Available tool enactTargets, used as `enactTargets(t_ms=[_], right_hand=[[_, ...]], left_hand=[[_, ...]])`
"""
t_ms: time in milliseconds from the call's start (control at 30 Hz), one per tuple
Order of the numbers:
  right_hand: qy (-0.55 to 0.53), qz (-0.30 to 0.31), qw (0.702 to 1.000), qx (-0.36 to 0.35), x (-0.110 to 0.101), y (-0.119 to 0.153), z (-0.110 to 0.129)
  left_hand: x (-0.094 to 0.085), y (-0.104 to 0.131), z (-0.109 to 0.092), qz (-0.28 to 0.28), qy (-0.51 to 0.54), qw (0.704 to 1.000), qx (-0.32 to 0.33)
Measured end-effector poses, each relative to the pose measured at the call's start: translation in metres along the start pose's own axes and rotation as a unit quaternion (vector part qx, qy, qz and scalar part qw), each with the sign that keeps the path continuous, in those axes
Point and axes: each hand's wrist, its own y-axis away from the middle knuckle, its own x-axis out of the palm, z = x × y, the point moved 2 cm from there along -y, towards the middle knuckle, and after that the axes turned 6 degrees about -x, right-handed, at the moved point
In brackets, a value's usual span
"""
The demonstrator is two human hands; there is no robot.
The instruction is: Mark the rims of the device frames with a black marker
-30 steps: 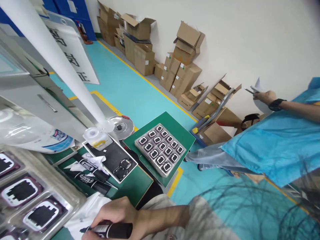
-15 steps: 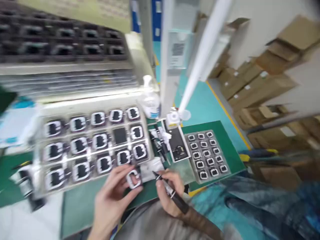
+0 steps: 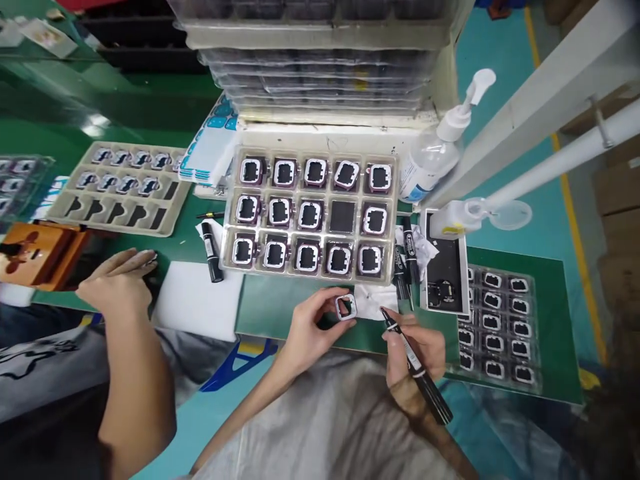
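Between the thumb and fingers of my left hand [image 3: 316, 325] is a small white-rimmed square frame [image 3: 346, 307], held just over the mat's front part. My right hand [image 3: 417, 347] grips a black marker [image 3: 417, 370], its dark tip pointing up and left towards the frame, apart from it. Beyond both hands lies a clear plastic tray [image 3: 227, 250] with rows of similar framed parts; one pocket in its middle row shows only a dark bottom. A stained white tissue [image 3: 377, 302] lies between my hands.
Black markers [image 3: 410, 247] and a black open box [image 3: 444, 267] lie right of the tray. A pump bottle [image 3: 433, 157] stands behind. Another tray [image 3: 515, 333] is at the right. A co-worker's hand [image 3: 117, 280] rests at the left, near an orange block [image 3: 35, 257].
The view has swung left, bringing the co-worker's arm and another tray into sight. My left hand still holds the frame and my right hand the marker.
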Motion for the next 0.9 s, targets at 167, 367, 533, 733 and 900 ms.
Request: enactTargets(t_ms=[167,367,533,733,900], right_hand=[[0.009,0.101,0.993,-0.062,0.013,-0.015,0.002],[0.0,0.148,0.983,-0.113,0.031,-0.03,0.01],[0.024,0.141,0.984,-0.107,0.029,-0.026,0.005],[0.039,0.133,0.985,-0.103,0.026,-0.023,0.004],[0.045,0.124,0.986,-0.101,0.029,-0.022,0.002]], left_hand=[[-0.002,-0.003,-0.003,0.025,-0.012,1.0,0.001],[-0.002,-0.002,-0.006,0.01,-0.024,1.0,0.001],[-0.001,0.0,-0.007,0.008,-0.075,0.997,0.026],[0.0,0.0,-0.008,0.007,-0.083,0.995,0.052],[0.001,0.0,-0.007,0.002,-0.092,0.994,0.055]])
